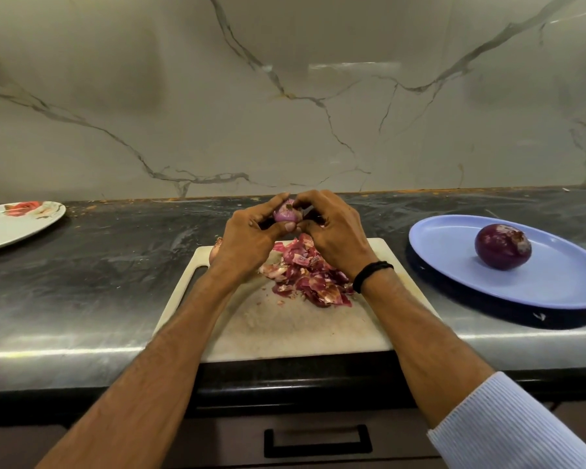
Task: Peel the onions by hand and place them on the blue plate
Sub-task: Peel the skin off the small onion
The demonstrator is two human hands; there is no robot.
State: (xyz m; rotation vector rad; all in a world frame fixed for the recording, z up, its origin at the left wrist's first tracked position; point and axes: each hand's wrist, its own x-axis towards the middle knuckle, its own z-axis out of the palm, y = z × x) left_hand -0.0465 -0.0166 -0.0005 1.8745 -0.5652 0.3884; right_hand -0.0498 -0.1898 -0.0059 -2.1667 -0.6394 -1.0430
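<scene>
While clasping red onion (286, 214) in left hand (247, 245), with right hand (335, 236) pinching top skin, tear in short strips. Drop onto peelings (310, 275) below fingers (310, 197).

a pale marble wall (285, 113) with grey veins runs behind the dark, glossy stone surface (82, 299). soft light glares off the wall high up and streaks along the surface's front edge. below sits a brown drawer (217, 445) with a black handle (318, 451).
</scene>
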